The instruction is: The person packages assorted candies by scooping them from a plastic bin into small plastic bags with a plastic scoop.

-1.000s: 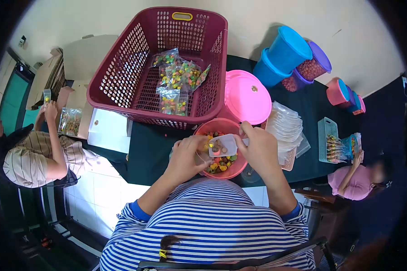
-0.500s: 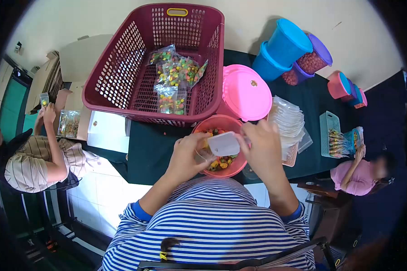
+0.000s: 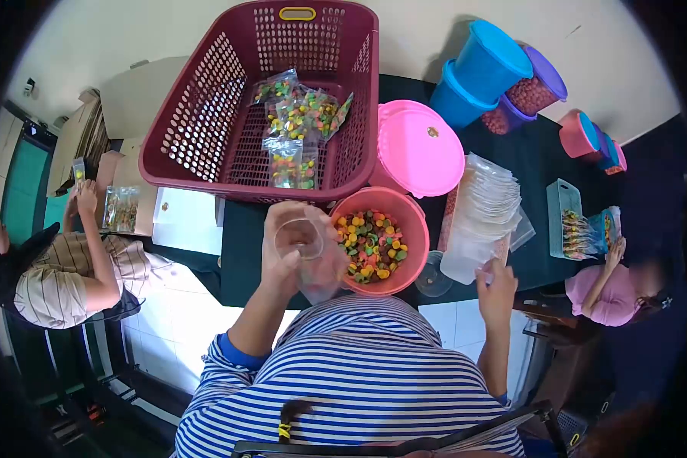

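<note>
My left hand grips a clear plastic cup, its round rim facing up. Below the cup, something see-through and blurred hangs beside the orange bowl's left side. The orange bowl holds small red, yellow and green candies. Over to the right, my right hand has its fingers closed at the near end of a fanned stack of translucent plastic bags. Its fingertips pinch the edge of the lowest bag. A clear round lid or dish lies between bowl and bags.
A maroon basket with filled candy bags stands behind the bowl, beside a pink lidded tub. Blue tubs stand farther back. One person works at left, another at right by a teal tray.
My hands have parted from above the bowl. The left has moved left with the cup; the right has gone right to the bag stack. The candies are now in plain sight.
</note>
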The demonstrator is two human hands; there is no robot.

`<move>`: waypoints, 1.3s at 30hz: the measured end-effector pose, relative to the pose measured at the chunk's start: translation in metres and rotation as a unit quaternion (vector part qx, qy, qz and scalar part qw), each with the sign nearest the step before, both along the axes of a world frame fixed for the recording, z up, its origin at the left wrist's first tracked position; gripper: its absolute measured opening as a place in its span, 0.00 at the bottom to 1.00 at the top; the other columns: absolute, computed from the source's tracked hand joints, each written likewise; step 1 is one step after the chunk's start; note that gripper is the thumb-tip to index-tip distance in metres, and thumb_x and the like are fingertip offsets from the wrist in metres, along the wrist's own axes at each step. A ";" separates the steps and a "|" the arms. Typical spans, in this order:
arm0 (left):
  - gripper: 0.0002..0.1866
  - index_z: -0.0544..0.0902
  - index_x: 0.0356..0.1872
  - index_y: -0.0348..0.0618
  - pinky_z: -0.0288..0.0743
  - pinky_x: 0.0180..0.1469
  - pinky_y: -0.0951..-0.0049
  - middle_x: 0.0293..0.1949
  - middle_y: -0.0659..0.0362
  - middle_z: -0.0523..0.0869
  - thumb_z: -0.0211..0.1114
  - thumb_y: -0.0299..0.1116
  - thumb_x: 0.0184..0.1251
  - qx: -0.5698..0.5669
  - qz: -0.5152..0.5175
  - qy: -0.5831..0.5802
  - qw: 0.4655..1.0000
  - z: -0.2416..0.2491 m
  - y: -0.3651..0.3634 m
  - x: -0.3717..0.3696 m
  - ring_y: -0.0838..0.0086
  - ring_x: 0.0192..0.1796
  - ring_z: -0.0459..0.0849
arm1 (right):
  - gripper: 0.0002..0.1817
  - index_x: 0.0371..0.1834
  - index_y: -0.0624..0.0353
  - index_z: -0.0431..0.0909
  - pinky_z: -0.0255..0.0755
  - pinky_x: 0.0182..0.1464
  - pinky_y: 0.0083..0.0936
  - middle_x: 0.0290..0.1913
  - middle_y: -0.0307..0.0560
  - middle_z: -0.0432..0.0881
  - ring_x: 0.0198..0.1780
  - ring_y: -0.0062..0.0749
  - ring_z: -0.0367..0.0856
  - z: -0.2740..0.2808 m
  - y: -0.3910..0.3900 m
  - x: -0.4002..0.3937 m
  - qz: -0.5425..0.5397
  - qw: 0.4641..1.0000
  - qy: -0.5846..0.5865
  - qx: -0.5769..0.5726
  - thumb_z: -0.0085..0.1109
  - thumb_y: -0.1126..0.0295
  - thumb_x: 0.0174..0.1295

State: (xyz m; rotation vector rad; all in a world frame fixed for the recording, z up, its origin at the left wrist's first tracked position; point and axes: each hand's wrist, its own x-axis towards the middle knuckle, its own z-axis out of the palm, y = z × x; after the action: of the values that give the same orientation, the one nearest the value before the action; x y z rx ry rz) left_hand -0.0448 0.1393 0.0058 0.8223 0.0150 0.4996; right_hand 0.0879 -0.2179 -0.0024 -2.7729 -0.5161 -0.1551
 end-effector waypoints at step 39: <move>0.46 0.63 0.68 0.51 0.81 0.45 0.71 0.59 0.42 0.78 0.78 0.54 0.51 0.212 -0.020 0.043 0.976 0.031 0.022 -0.052 0.62 0.55 0.83 | 0.15 0.46 0.51 0.83 0.60 0.58 0.45 0.48 0.37 0.81 0.54 0.36 0.74 -0.047 0.140 0.084 0.150 0.985 -0.079 0.043 0.69 0.62 0.55</move>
State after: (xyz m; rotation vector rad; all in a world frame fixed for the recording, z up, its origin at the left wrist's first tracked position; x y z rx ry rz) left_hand -0.0970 0.1610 0.0369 1.2596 -0.0303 0.4335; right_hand 0.1720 -0.0777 -0.0490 -2.5735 -0.9370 -0.3195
